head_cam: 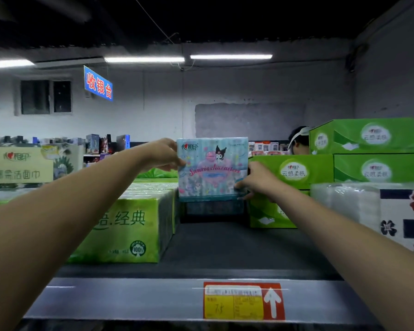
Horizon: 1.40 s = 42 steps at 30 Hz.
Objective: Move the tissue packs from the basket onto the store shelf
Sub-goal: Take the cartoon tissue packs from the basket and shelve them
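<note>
Grey shelf (225,247) fills the lower half of our view, its bare strip running from 6 o'clock up toward the middle. Big green packs (129,225) stand on it at 8 o'clock, stacked green boxes (292,170) at 3 o'clock and a flowered white pack (392,211) at 4 o'clock. In the gap between the green stacks, at the centre, we hold the blue cartoon tissue pack (212,168) upright, printed face toward us, long axis lying 9 to 3 o'clock. A dimmer pack (214,207) sits right under it; whether they touch we cannot tell. Our left grip (161,155) pinches the pack's edge at its 10 o'clock, and our right grip (256,181) pinches the corner at its 4 o'clock, thumb on the front. Neither arm looks nearer. We judge the coming move goes down and back into that gap, square with its neighbours. We cannot see the basket. A red and yellow price tag (244,301) marks the shelf lip at 6 o'clock.
</note>
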### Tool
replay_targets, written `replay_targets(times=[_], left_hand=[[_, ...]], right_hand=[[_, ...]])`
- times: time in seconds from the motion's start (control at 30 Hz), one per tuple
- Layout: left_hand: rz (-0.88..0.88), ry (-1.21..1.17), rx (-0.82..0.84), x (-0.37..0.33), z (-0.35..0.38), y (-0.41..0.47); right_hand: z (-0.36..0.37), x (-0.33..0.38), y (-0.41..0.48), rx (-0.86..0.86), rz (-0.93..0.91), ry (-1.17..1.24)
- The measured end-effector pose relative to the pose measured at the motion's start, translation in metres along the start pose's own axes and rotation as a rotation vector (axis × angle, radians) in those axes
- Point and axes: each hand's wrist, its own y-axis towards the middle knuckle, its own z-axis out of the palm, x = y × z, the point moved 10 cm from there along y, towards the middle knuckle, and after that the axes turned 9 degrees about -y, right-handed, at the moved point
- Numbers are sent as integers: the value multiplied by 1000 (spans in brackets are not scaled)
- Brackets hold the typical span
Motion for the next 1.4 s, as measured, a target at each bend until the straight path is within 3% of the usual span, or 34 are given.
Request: replay_targets(times=[0.1, 0.67, 0.8, 1.0, 1.4], left_hand=[[20, 122, -8, -3, 9, 8], [26, 180, -51, 40, 12, 42], [-13, 82, -56, 43, 14, 37], [-10, 227, 55, 51, 28, 39], [-99, 235, 158, 58, 31, 35]], right_hand=[[1, -4, 5, -13, 5, -92], [13, -20, 22, -173, 11, -541], [17, -22, 21, -160, 6, -545], [29, -25, 18, -115, -30, -607], [31, -21, 17, -152, -108, -604]])
